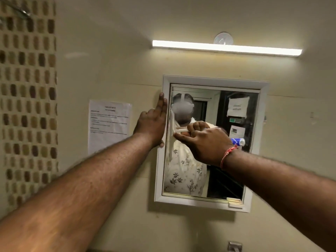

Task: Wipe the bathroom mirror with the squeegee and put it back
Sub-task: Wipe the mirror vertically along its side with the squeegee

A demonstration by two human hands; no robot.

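Observation:
A white-framed bathroom mirror (253, 142) hangs on the beige wall. My right hand (203, 142) grips the white handle of the squeegee (179, 131), whose blade stands upright against the glass near the mirror's left edge. My left hand (152, 124) lies flat with straight fingers against the left side of the mirror frame. A red thread band circles my right wrist. The mirror reflects a person in a floral top and a dark doorway with paper notices.
A lit tube light (227, 48) runs above the mirror, with a suction hook (223, 39) over it. A printed notice (109, 124) is taped left of the mirror. Mosaic tiles (27, 106) cover the far left wall. A metal fitting (234, 246) shows at the bottom edge.

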